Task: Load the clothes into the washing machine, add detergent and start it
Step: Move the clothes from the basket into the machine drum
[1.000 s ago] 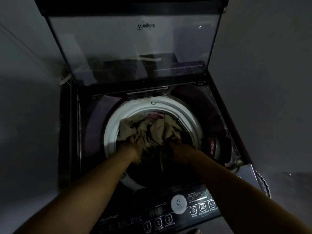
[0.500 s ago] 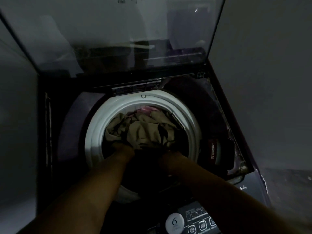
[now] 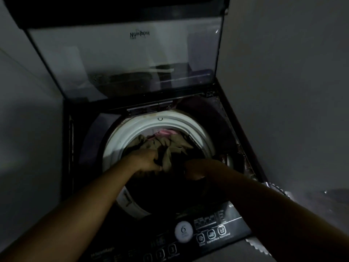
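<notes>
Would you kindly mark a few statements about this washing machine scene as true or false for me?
1. The lid stands open. True.
2. The drum is empty. False: a beige garment and a pink garment lie in it.
3. The left hand and the right hand both reach into the drum. True.
4. The left hand presses a button on the control panel. False: it grips the beige garment.
5. The pink garment lies beyond the beige one, toward the lid. True.

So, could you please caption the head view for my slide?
Left hand grips khaki clothes in the washer drum; right hand beside it, lid raised.
</notes>
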Demonstrator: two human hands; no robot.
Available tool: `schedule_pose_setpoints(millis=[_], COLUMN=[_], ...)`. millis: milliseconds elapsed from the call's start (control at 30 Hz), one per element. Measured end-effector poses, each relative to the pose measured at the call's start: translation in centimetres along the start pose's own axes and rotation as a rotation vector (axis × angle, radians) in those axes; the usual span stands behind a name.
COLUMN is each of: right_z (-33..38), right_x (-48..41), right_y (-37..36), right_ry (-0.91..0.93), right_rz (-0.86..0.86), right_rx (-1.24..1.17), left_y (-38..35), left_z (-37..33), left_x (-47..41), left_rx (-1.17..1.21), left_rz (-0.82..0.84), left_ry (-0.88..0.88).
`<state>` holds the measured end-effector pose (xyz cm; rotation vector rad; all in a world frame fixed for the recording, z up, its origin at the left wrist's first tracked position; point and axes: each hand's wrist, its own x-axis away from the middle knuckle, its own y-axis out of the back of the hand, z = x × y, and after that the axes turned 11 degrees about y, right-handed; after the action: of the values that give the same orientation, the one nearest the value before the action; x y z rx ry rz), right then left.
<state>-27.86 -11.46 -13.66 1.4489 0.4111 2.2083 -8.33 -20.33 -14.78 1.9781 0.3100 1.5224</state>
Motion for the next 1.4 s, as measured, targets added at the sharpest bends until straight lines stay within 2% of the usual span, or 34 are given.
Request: schedule_pose_setpoints(millis=[233, 400, 600, 800, 967, 1167, 1400], right_z=[1.3, -2.9, -11.8, -21.9, -29.2, -35.5, -40.8], right_x=[11.5, 20.2, 29.8, 36.5, 38.7, 37.1, 28.3], right_y=[5.0, 5.5, 3.3, -2.3, -8.4, -15.7, -24.6], right_ry=[0.141, 0.105, 0.050, 0.006, 0.001, -0.073, -0.132], right_rz=[-0.331, -0.510, -0.634, -0.704, -0.758, -0.741, -0.737], right_rx=[-0.014, -0.028, -0.099, -0.192, -0.326, -0.540, -0.739], left_y=[3.5, 6.2, 5.9, 1.7, -2.1, -8.6, -18.2], left_z=[-7.1, -14.3, -26.4, -38.5, -45.5, -49.3, -48.6], left_x=[6.5, 11.6, 15.9, 17.0, 15.0, 9.3, -0.9], left_rx=[0.090, 0.144, 0.219, 0.234, 0.217, 0.306, 0.423], left_rz=[-0.155, -0.360, -0.413, -0.366, -0.285, -0.166, -0.031], left_ry=[-0.162, -0.209, -0.251, -0.349, -0.370, -0.343, -0.222])
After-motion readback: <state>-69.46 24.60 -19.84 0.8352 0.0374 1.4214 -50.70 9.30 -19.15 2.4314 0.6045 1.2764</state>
